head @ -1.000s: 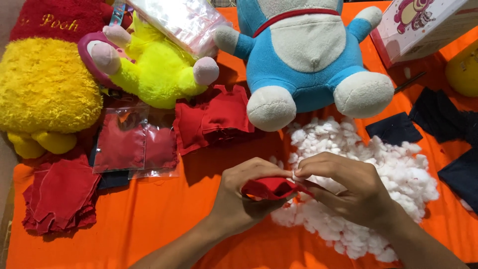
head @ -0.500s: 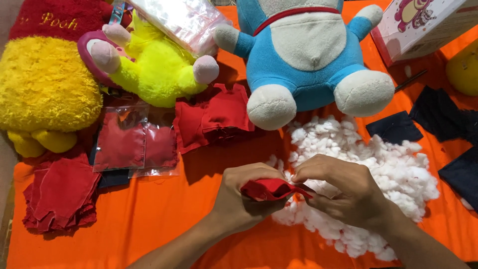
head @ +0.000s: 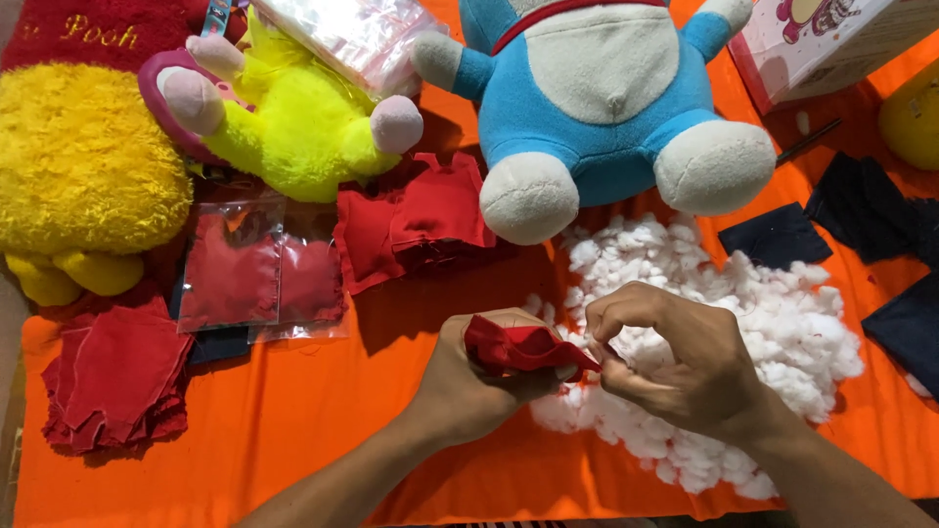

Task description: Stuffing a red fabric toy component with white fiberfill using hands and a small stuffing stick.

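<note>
- Fingers of the left hand (head: 469,376) are curled tight around a small red fabric pouch (head: 523,347), gripping it just above the orange cloth (head: 293,430) near the front middle of the table.
- Far left: a yellow plush bear (head: 83,166) in a red top lies above a stack of red fabric pieces (head: 112,376).
- Beside them, clear plastic bags holding red fabric (head: 259,274) lie flat, below a neon yellow plush (head: 293,127) with pink paws.
- Centre: a heap of red sewn pouches (head: 416,220) sits between that plush and the blue and white plush (head: 606,108), which sits upright at the back.
- The right hand (head: 675,367) has its fingertips pinched together at the pouch's right end, touching it; whether they hold any stuffing I cannot tell.
- Under and behind that hand spreads a pile of white stuffing (head: 782,323).
- Far right: dark navy fabric pieces (head: 861,210) lie on the cloth, with a pink and white box (head: 822,39) at the top corner.
</note>
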